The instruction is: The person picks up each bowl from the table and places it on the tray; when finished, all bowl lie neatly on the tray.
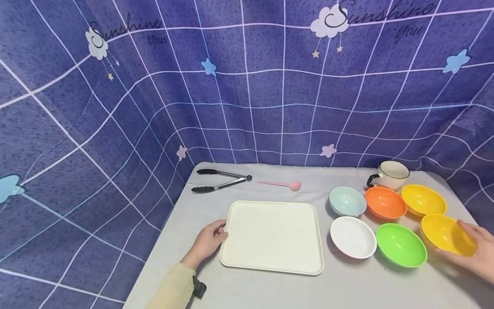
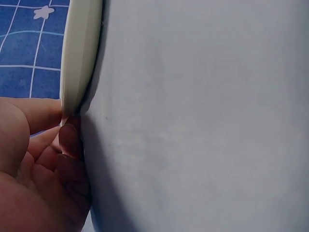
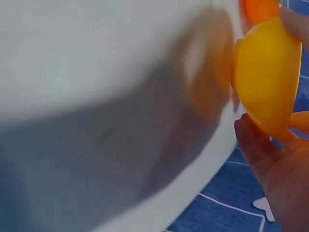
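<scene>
A cream rectangular tray (image 1: pixel 272 238) lies flat in the middle of the table. My left hand (image 1: pixel 208 241) pinches its left edge between thumb and fingers; the left wrist view shows the tray's rim (image 2: pixel 79 53) in that pinch. On the far right, my right hand (image 1: pixel 472 251) holds a yellow bowl (image 1: pixel 444 234) by its sides, thumb and fingers spread around it. The right wrist view shows this bowl (image 3: pixel 268 75) side-on; I cannot tell whether its base touches the table. Beside it sit a green bowl (image 1: pixel 401 244) and another yellow bowl (image 1: pixel 423 200).
A white bowl (image 1: pixel 353 237), a pale blue bowl (image 1: pixel 347 201) and an orange bowl (image 1: pixel 386 203) stand right of the tray. Behind them is a cream mug (image 1: pixel 393 174). Tongs (image 1: pixel 227 180) and a pink spoon (image 1: pixel 294 185) lie at the back. A purple curtain (image 1: pixel 266 94) encloses the table.
</scene>
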Demonstrator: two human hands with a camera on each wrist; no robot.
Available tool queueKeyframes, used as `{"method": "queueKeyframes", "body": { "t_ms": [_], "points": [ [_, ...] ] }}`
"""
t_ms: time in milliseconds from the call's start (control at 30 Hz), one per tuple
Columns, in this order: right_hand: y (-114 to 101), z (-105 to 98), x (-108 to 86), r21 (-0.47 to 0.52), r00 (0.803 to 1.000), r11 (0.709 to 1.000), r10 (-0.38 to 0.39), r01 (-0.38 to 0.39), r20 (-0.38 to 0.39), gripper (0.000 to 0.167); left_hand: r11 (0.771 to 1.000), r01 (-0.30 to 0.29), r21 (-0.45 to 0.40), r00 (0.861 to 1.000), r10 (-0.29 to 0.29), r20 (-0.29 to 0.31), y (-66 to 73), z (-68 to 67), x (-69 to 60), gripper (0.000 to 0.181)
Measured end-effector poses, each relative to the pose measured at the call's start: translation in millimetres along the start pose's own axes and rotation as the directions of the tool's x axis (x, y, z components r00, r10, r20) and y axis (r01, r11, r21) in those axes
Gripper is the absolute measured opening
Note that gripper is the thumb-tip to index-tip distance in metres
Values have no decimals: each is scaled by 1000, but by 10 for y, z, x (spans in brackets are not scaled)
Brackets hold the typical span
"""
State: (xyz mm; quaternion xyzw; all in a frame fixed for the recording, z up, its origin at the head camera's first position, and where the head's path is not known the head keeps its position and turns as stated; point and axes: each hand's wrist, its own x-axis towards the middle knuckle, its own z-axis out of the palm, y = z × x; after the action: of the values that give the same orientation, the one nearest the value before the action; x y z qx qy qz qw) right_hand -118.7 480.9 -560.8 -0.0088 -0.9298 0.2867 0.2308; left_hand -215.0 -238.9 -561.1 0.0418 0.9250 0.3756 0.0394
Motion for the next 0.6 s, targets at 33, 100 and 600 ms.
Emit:
{"method": "queueKeyframes", "body": {
  "t_ms": [33,100,600],
  "points": [
    [-9,-20,9,9,1000,1000,17,-17,1,109,1000,-7,-2,1000,7,-1,-2,-3,-2,42],
    [-36,-63,32,12,998,998,57,-57,2,110,1000,-11,-5,1000,11,-1,-4,-11,-5,42],
    [-165,-211,114,11,995,996,91,-90,-30,112,1000,-17,-21,1000,17,9,6,-20,-4,40]
  ]
}}
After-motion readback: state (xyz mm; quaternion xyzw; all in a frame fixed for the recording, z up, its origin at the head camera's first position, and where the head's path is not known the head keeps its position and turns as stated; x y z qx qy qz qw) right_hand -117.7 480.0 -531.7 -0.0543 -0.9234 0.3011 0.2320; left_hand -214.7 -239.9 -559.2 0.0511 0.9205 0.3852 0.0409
